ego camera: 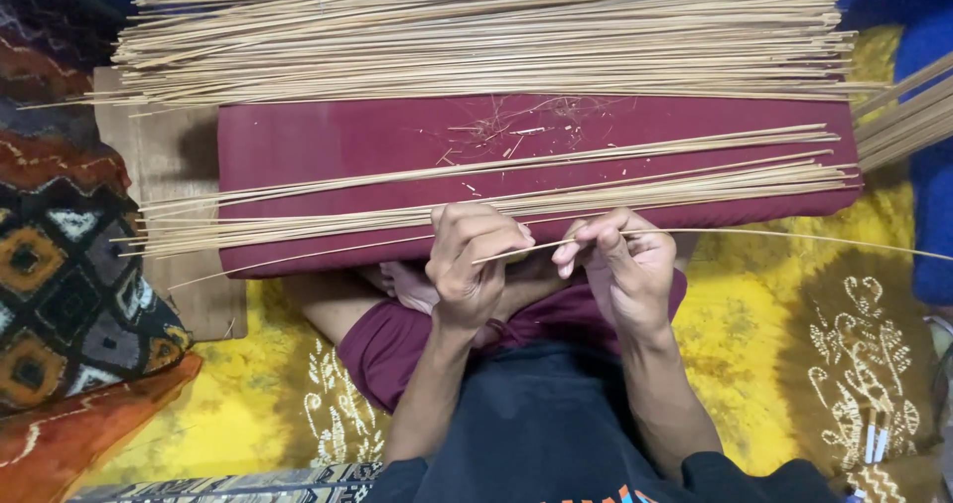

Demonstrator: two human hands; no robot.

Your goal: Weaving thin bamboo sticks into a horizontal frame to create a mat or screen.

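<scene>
Cross-legged, pinching one thin bamboo stick (695, 235) between left hand (469, 263) and right hand (620, 270), apparently checking it, beside sticks spread over a maroon cushion (328, 141).

Stick bundles (486, 41) (476, 200) block board (298, 141); middle strip free.

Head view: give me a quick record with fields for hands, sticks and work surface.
left hand: closed around one thin stick, knuckles up
right hand: pinching the same stick between fingertips
stick: runs from the hands off to the right, slightly bowed
near bundle: loose sticks on the maroon board, just beyond the hands
far pile: large, along the board's far edge
debris: small shavings on the board
floor: yellow patterned cloth
</scene>
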